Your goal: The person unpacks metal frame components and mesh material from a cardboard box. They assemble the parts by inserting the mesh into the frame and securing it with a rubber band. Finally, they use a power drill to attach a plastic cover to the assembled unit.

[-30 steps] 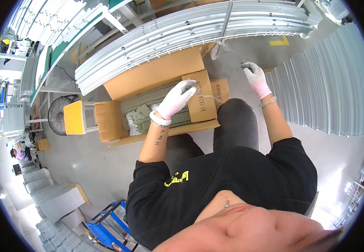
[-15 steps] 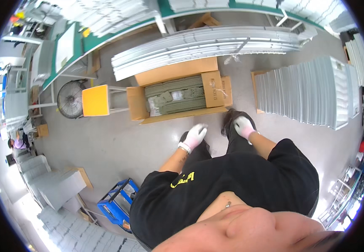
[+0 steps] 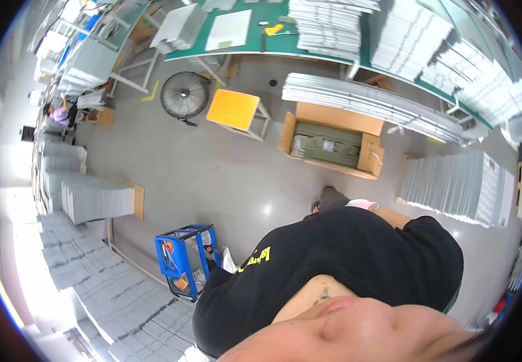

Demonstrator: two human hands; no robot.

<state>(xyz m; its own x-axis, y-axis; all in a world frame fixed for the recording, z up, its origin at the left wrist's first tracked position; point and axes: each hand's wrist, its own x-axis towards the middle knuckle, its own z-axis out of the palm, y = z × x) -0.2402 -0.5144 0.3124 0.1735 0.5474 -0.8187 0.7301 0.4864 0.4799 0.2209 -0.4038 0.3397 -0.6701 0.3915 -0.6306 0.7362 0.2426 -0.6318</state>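
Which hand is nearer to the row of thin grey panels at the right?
Right. The right hand, white-gloved, partly hidden, is left of the panels, apart from them. The left hand does not clearly show; its black sleeve is farther left.

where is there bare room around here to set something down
The widest bare patch is the grey floor bordered by the yellow stool, open carton and blue cart. The stool's seat is bare too. It is crowded on the green table and along the left, where grey panels are stacked.
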